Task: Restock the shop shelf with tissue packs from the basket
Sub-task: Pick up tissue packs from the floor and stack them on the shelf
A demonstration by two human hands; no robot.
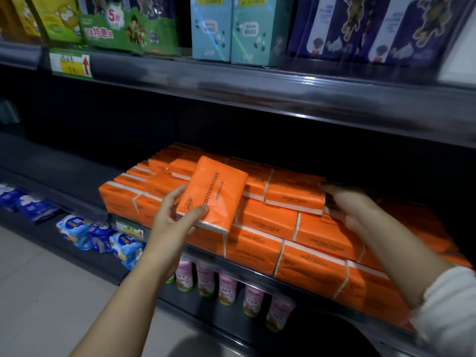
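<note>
Left hand [177,215] pinches one orange tissue pack [213,194], thumb across its face, held tilted over the stacked packs [260,249] on the middle shelf [77,171]. Right hand [345,204], blurred, lies against their top layer; grip cannot be told.

teal boxes [211,27] top | pink bottles [227,288] bottom | blue packs [74,226] lower-left
</note>
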